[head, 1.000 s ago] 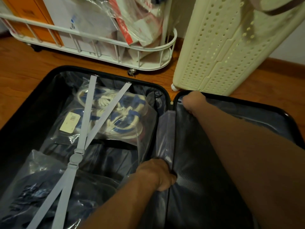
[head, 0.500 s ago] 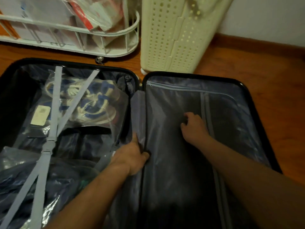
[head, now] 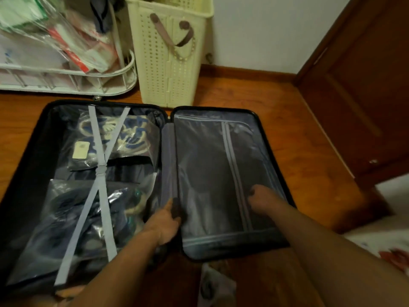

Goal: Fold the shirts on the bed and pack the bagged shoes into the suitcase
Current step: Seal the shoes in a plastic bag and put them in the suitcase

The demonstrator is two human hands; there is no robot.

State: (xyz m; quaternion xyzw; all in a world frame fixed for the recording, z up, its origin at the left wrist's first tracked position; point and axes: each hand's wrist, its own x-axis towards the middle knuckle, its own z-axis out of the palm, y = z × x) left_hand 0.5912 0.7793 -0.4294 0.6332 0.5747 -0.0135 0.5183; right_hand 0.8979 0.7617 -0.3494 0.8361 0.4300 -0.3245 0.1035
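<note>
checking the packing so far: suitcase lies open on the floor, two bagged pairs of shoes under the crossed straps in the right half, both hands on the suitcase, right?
Not quite: the head view shows the bagged shoes and the second bag under the crossed straps in the left half, not the right. The rest holds: the suitcase lies open on the floor, the left hand at its middle divider, the right hand on the right half's zipped liner.

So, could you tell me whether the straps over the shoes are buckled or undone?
Buckled: the grey straps meet at the clasp and cross over both bagged shoes.
</note>
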